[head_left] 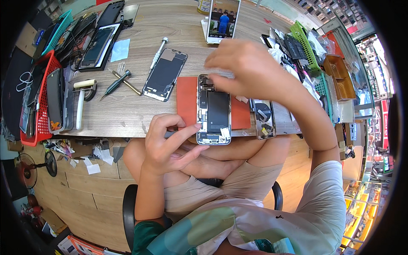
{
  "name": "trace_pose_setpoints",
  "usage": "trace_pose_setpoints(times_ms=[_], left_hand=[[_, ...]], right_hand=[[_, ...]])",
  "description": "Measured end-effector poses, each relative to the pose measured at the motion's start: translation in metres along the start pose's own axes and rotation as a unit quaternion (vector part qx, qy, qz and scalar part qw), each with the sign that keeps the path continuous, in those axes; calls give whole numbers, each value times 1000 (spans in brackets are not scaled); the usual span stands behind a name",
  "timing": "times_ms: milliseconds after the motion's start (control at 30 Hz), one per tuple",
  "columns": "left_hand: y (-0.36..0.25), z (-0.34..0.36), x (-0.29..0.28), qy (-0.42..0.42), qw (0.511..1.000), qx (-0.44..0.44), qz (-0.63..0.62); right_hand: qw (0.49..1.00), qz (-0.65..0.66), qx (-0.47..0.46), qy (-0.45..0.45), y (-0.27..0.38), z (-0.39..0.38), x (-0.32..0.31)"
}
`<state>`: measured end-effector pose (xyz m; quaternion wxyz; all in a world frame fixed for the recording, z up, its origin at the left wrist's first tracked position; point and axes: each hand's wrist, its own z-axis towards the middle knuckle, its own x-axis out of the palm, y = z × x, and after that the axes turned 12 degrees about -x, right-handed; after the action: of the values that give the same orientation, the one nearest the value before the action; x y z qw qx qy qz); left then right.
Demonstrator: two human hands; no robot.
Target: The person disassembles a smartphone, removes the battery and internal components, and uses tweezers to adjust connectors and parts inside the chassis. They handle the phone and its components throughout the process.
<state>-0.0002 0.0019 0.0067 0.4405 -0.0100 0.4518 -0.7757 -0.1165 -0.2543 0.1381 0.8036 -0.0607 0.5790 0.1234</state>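
Note:
An opened phone (217, 111), battery and inner parts showing, lies on a red mat (186, 96) at the table's front edge, its bottom end overhanging. My left hand (166, 142) grips its lower left side with fingertips. My right hand (244, 68) is over the phone's top end, fingers loosely bent and apart, nothing visible in them; the thumb tip is close to the top parts. A detached screen (162, 75) lies left of the mat beside a silver screwdriver (158, 54). An open phone shell (265, 121) with small parts lies right of the mat.
A dark screwdriver (117, 83) and white roller (80, 106) lie at left, near a red basket (30, 131) of phones and cables. A propped phone (222, 23) stands at back. Green baskets (309, 51) and a brown tray (342, 78) crowd the right. A fan (27, 170) is below left.

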Motion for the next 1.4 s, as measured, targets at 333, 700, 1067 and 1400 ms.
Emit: trace_pose_setpoints(times_ms=[333,700,1067,1400], left_hand=[[1,0,1,0,1000,11,-2],[-1,1,0,6,1000,10,1],[-1,0,-1,18,1000,5,15],[0,0,-3,21,1000,13,19]], right_hand=[[949,-312,20,47,-83,-25,3],[950,-305,73,15,-84,-37,-8],[948,-311,70,-15,-85,-54,14],[951,-297,85,-13,-90,-51,17]])
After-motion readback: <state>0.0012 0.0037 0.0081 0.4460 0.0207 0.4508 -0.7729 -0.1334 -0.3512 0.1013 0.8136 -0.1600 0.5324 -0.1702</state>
